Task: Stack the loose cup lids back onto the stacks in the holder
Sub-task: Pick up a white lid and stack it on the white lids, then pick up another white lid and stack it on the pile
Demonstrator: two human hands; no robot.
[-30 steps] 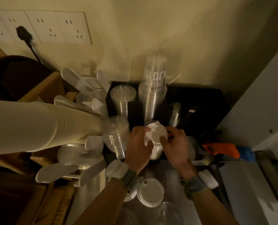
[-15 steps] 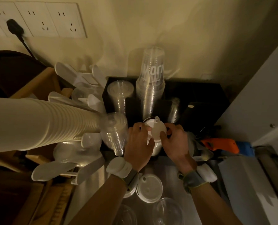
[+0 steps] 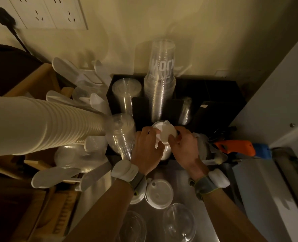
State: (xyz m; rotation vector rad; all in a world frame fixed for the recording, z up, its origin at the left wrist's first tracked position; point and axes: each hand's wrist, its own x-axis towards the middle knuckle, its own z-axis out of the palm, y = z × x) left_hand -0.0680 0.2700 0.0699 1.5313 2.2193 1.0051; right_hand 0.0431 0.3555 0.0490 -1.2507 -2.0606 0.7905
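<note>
Head view, nearest first: on the steel bench (image 3: 232, 198) at its near edge lie two clear dome lids (image 3: 178, 222), and just beyond them a loose white lid (image 3: 159, 193) lies flat between the two forearms, with another white lid partly hidden under the left wrist. Farther in, both hands meet over the white lid stack (image 3: 165, 151) at the front of the black holder (image 3: 214, 95). The left hand (image 3: 147, 151) and the right hand (image 3: 184, 147) each pinch the rim of the top white lid (image 3: 164, 132) from opposite sides, fingertips curled onto its edge; it sits slightly tilted, so it looks not yet seated. Behind stand stacks of clear lids and a tall stack of clear cups (image 3: 160, 81) against the wall. The likely trouble is uneven pressure: pushing one side down first could cock the lid on the stack and leave it loose, or shove the stack sideways into the clear lid stack (image 3: 121, 133) just beside the left hand. The dim light also makes it hard to judge alignment.
</note>
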